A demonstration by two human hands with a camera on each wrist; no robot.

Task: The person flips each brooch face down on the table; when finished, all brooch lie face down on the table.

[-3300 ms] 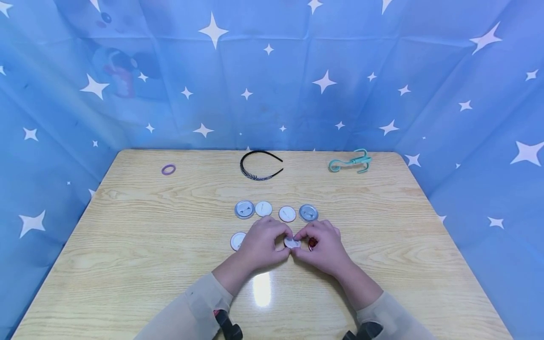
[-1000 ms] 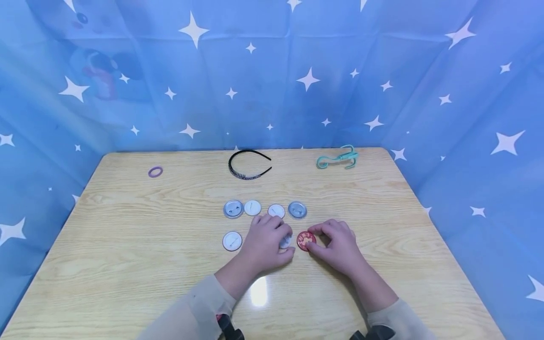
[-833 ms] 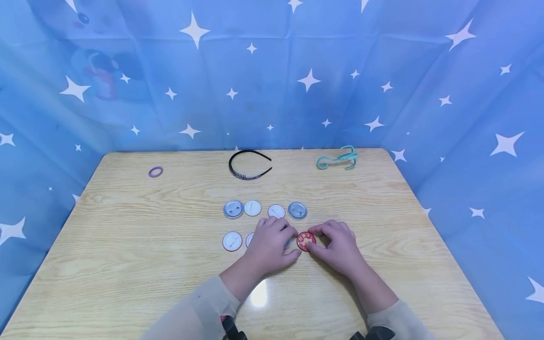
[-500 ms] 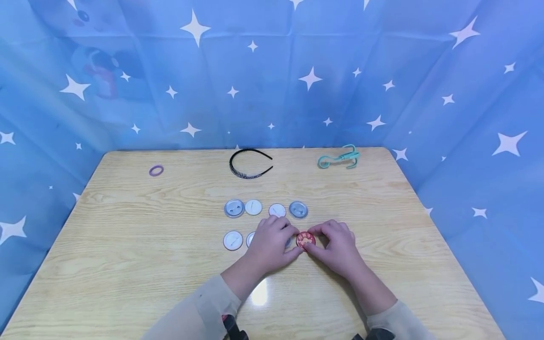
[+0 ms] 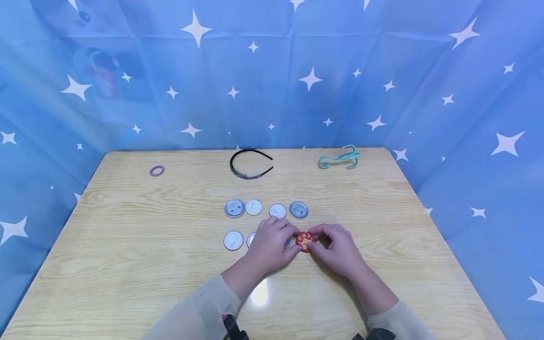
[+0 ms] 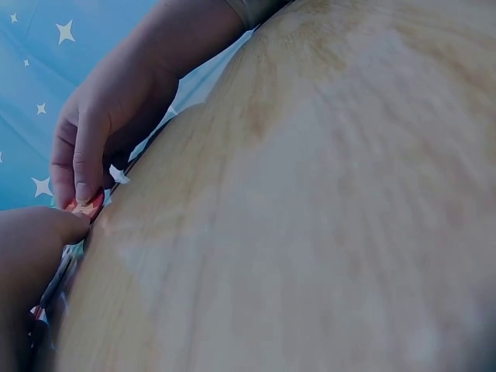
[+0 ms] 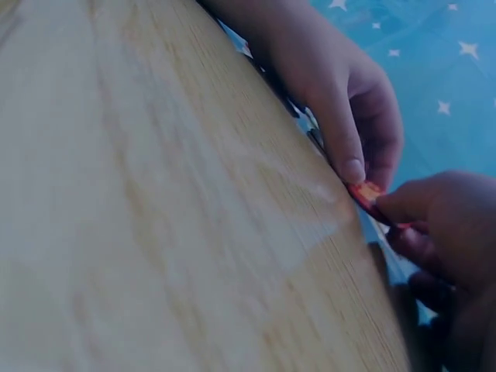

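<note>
In the head view, a round red pin badge (image 5: 304, 242) with yellow characters lies face up between both hands. My left hand (image 5: 269, 245) pinches its left edge with thumb and fingers. From the other side my right hand (image 5: 337, 250) pinches it, thumb on the face. The left wrist view shows the red badge (image 6: 87, 208) between the fingertips of both hands; the right wrist view has it (image 7: 366, 192) slightly tilted. Partly hidden behind the left hand are a white-backed badge (image 5: 250, 240) and a metal-backed one (image 5: 288, 242).
Further badges lie back up: a white one (image 5: 233, 240) at left, and a row behind with a metal-backed badge (image 5: 234, 208) at its left end and another (image 5: 299, 209) at its right. Farther back are a purple ring (image 5: 157, 171), a black headband (image 5: 242, 174) and a teal hook-shaped item (image 5: 340, 158).
Both hands held a white-backed badge at first. The right hand then took the red badge, and my left hand left a pale badge and moved right to the red one's edge.
</note>
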